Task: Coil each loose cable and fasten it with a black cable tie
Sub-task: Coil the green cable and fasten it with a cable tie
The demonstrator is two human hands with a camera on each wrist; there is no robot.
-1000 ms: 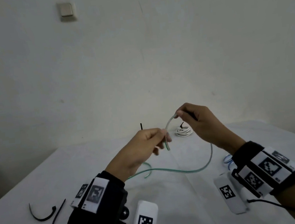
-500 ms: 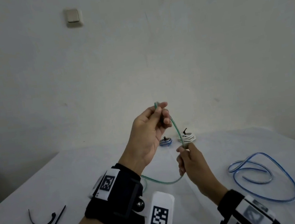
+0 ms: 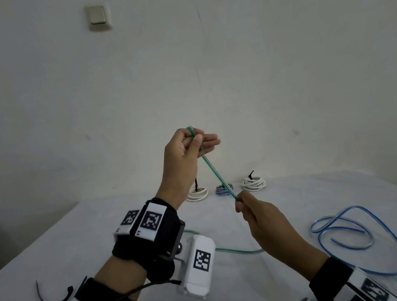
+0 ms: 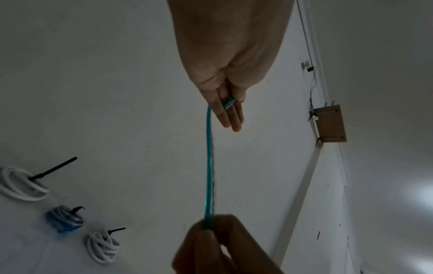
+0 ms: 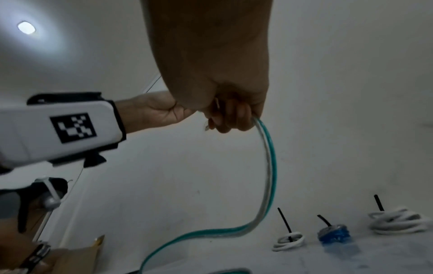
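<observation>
A green cable [image 3: 216, 170] runs taut between my two hands above the white table [image 3: 102, 225]. My left hand [image 3: 192, 141] is raised and pinches the cable's end between thumb and fingers; the end [image 4: 228, 102] shows against the fingers in the left wrist view. Lower and to the right, my right hand [image 3: 242, 203] grips the green cable [image 5: 269, 166] in curled fingers. Below that hand the cable hangs to the table and trails left [image 3: 238, 252]. Two loose black cable ties [image 3: 57, 296] lie at the near left. A loose blue cable [image 3: 358, 238] sprawls at the right.
Three coiled cables with black ties stand at the table's far edge: a white coil [image 3: 197, 193], a blue coil [image 3: 224, 189] and another white coil [image 3: 253, 183]. A plain wall with a switch plate [image 3: 98, 17] rises behind the table.
My left hand has risen with the cable end. My right hand let go near the end, dropped lower along the cable and now grips it further down, pulling that stretch straight.
</observation>
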